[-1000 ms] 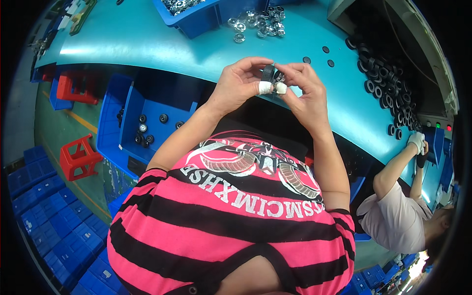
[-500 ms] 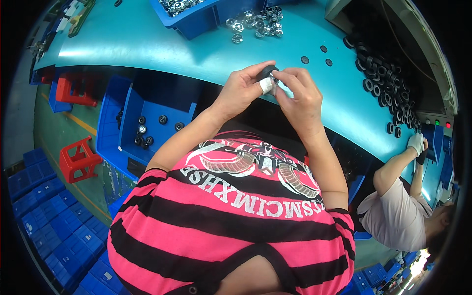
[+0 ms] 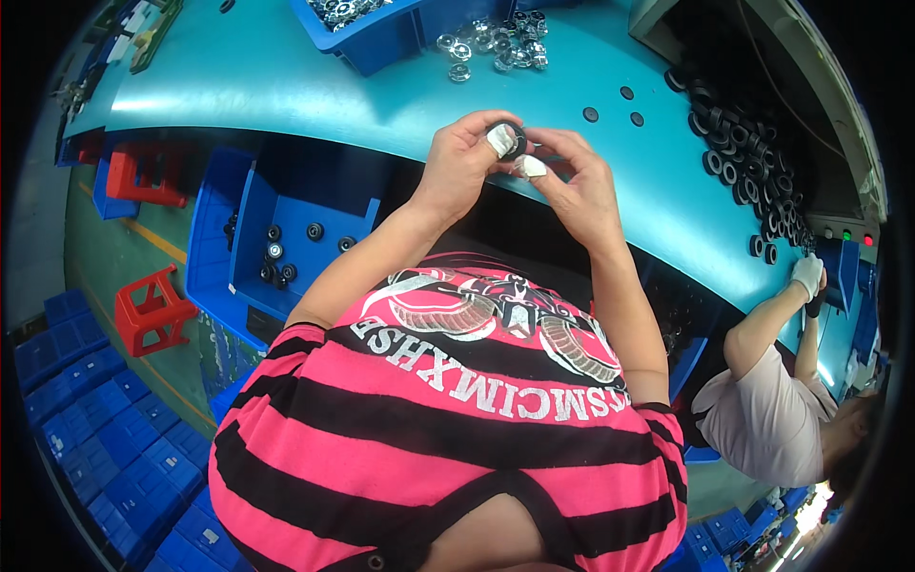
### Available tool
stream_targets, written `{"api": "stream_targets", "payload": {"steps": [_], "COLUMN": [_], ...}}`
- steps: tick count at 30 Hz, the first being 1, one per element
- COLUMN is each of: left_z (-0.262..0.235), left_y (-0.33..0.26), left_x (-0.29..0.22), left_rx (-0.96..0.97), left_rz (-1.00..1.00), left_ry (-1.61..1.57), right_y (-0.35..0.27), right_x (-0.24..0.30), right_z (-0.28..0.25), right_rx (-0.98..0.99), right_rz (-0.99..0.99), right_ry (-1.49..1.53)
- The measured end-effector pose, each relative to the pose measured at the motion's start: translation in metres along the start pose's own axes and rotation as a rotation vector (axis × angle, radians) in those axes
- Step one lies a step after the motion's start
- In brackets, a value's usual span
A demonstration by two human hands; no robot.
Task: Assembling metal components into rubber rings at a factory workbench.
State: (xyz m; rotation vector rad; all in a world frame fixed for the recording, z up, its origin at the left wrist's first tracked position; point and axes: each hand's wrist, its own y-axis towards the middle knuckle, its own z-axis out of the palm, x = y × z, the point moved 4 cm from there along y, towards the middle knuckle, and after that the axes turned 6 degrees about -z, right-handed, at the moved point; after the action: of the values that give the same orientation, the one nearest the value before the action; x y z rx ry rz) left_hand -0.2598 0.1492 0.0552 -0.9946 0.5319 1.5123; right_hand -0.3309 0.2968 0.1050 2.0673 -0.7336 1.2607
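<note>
Over the near edge of the teal workbench (image 3: 286, 86), my left hand (image 3: 462, 157) and my right hand (image 3: 572, 181) meet around one small black ring-shaped part (image 3: 512, 136). White tape covers my left thumb tip and a right fingertip, and both press against the ring. A loose heap of silver metal rings (image 3: 491, 43) lies on the bench just beyond my hands. Three flat black discs (image 3: 615, 105) sit to the right of the ring.
A blue bin (image 3: 367, 29) of metal parts stands at the bench's far side. Many black rings (image 3: 753, 162) pile up at right. A blue bin (image 3: 286, 238) below left holds several parts. Red stools (image 3: 148, 305) and blue crates stand on the floor. A co-worker's gloved hand (image 3: 807, 276) is at right.
My hands have stayed together on the black ring, shifting slightly down toward the bench edge and turning it between the fingers. Nothing else on the bench has moved.
</note>
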Motion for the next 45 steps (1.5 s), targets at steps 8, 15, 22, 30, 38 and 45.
{"api": "stream_targets", "payload": {"steps": [8,15,22,30,38,45], "left_z": [0.013,0.008,0.008,0.010,0.013,0.007], "left_y": [-0.005,0.001,0.006,0.012,0.009,0.010], "left_x": [-0.010,-0.003,-0.009,-0.017,-0.013,-0.018], "left_rx": [0.083,0.018,-0.020,0.051,-0.100,0.229], "left_rz": [0.081,0.112,0.024,-0.040,0.053,-0.039], "left_ry": [0.219,0.228,0.282,0.228,0.434,0.385], "right_y": [-0.003,-0.003,-0.004,0.003,-0.004,0.007], "right_x": [-0.009,-0.002,-0.002,-0.026,-0.029,-0.033], "right_z": [0.004,0.006,0.008,0.003,0.010,0.003], "right_rx": [-0.113,-0.108,-0.126,-0.102,-0.139,-0.048], "right_rz": [0.002,-0.006,0.055,0.117,0.071,0.349], "right_ry": [0.047,-0.031,-0.009,0.235,0.199,0.498]}}
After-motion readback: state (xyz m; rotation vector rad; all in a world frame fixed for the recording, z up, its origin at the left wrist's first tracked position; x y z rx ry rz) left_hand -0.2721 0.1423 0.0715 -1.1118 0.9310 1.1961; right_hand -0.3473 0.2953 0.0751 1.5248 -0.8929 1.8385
